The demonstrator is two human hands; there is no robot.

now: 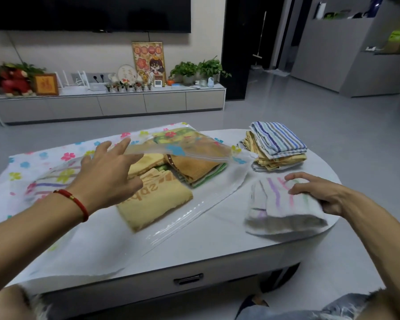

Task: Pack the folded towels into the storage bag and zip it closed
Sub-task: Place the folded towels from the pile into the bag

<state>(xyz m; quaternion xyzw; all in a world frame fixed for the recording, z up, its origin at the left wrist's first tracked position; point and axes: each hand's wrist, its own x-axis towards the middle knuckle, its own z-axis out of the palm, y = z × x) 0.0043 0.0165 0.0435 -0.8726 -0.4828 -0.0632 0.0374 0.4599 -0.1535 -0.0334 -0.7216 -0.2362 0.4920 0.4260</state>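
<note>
The right hand [314,192], at the lower right of the frame, grips a folded white towel with pastel stripes [284,209], fingers spread over its top and thumb under its near edge. The left hand [109,172], at centre left, is open with fingers extended and holds nothing; its fingertips meet the raised upper flap of the storage bag [194,151]. Risk: the flap appears supported by fingertip contact only, so it may drop and close the mouth before the towel reaches it. Risk: a one-handed carry may let the fold of the striped towel open. Risk: the yellow towel [155,204] lies at the bag mouth and probably obstructs entry, so the incoming towel may push it or bunch on it. The bag mouth lies left of the right hand, toward frame centre, with orange and green towels [194,169] already inside. A stack of unpacked towels [277,146] lies above the right hand, at upper right of the table [217,239].
</note>
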